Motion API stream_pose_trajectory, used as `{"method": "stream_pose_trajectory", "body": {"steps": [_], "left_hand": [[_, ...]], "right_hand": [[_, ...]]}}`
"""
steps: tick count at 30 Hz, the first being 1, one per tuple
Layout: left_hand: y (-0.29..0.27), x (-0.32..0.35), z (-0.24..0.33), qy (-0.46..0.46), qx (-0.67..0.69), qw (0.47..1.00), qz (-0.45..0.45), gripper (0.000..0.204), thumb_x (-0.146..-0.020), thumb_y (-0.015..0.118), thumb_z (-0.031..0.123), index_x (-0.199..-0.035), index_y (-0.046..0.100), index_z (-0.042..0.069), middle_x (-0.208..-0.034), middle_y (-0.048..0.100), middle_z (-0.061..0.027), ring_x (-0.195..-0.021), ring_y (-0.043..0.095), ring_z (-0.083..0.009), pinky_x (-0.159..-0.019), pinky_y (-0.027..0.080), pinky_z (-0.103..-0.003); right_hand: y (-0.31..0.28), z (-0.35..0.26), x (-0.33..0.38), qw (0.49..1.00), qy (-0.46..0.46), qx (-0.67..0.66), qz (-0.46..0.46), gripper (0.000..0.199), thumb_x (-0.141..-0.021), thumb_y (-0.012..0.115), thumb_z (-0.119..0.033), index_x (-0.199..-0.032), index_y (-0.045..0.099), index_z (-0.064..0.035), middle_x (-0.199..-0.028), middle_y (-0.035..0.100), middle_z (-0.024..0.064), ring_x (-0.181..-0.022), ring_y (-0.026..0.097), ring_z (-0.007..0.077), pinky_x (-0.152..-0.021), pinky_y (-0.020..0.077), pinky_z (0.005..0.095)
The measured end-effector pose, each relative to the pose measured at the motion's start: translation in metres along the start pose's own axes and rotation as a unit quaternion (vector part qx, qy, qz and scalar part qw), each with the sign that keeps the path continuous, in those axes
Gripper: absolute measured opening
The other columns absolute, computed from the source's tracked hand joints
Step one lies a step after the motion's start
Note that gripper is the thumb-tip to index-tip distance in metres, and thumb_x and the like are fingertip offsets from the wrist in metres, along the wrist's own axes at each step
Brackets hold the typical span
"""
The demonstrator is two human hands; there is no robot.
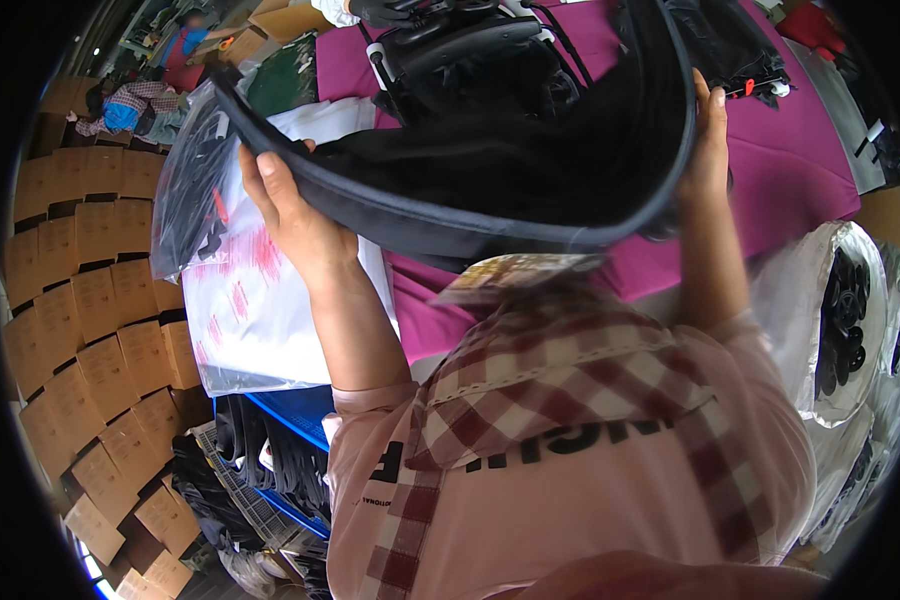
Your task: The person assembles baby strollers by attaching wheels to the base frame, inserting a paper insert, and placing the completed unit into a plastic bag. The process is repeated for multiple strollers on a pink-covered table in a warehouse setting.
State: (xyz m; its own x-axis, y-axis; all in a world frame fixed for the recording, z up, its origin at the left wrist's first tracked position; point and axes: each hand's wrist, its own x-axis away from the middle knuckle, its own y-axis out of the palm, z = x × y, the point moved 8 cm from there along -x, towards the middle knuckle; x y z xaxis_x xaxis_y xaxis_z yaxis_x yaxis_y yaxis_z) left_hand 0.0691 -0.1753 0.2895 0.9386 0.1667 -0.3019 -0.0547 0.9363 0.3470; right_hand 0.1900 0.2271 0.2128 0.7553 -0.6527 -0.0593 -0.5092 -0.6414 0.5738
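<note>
Left hand (288, 205) and right hand (708, 135) are both grasping the black bag (530, 150), which is hiding most of the purple table (790, 170) behind it.

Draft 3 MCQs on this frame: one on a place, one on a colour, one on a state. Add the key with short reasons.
1. Where do the stacked cardboard boxes stand?
A. At the person's left
B. On the table
C. At the person's right

2. What colour is the table cover?
A. Green
B. Magenta
C. White

3. How is the black bag held?
A. Flat on the table, untouched
B. By the left hand alone
C. Raised, one hand at each side of its rim

Key:
1 A: the boxes fill the left of the head view, below table level.
2 B: the cloth shows magenta beyond and beside the bag.
3 C: the left hand has a grip on the near left rim, and the right hand has one on the right rim, with the bag lifted over the table.
</note>
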Motion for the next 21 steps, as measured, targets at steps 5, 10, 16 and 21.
{"method": "stream_pose_trajectory", "body": {"steps": [5,10,16,21], "left_hand": [[0.036,0.002,-0.005,-0.011,0.033,0.998,-0.058,0.066,-0.095,0.059,0.029,-0.145,0.024,0.003,-0.117,0.055,-0.0103,-0.103,0.054,-0.0170,-0.090,0.046,-0.031],[0.045,0.002,-0.022,-0.018,0.024,0.995,-0.092,0.064,-0.097,0.056,0.021,-0.146,0.023,-0.001,-0.114,0.057,-0.0110,-0.101,0.055,-0.0155,-0.090,0.044,-0.028],[0.062,0.015,-0.058,-0.056,-0.001,0.993,-0.106,0.061,-0.100,0.047,0.028,-0.146,0.023,-0.005,-0.131,0.050,-0.0157,-0.118,0.049,-0.0187,-0.102,0.035,-0.028],[0.091,0.035,-0.076,-0.031,-0.007,0.977,-0.211,0.065,-0.095,0.051,0.027,-0.147,0.024,-0.003,-0.144,0.037,-0.0163,-0.131,0.036,-0.0233,-0.110,0.024,-0.031]], "right_hand": [[-0.028,0.008,-0.002,0.998,0.061,0.024,-0.008,0.058,-0.089,0.060,-0.021,-0.140,0.039,-0.0015,-0.129,0.054,0.0155,-0.117,0.054,0.0248,-0.100,0.0437,0.0354],[-0.048,-0.008,0.002,0.999,0.014,0.027,0.020,0.056,-0.086,0.053,-0.007,-0.140,0.040,-0.0030,-0.125,0.057,0.0146,-0.113,0.057,0.0249,-0.097,0.0465,0.0343],[-0.035,-0.025,0.011,0.994,-0.067,0.073,0.047,0.053,-0.090,0.048,-0.002,-0.142,0.039,-0.0052,-0.126,0.056,0.0128,-0.108,0.059,0.0212,-0.094,0.0476,0.0311],[0.000,-0.003,0.016,0.985,-0.130,0.116,-0.016,0.043,-0.093,0.048,-0.001,-0.136,0.047,-0.0016,-0.123,0.059,0.0082,-0.110,0.056,0.0141,-0.096,0.0420,0.0254]]}}
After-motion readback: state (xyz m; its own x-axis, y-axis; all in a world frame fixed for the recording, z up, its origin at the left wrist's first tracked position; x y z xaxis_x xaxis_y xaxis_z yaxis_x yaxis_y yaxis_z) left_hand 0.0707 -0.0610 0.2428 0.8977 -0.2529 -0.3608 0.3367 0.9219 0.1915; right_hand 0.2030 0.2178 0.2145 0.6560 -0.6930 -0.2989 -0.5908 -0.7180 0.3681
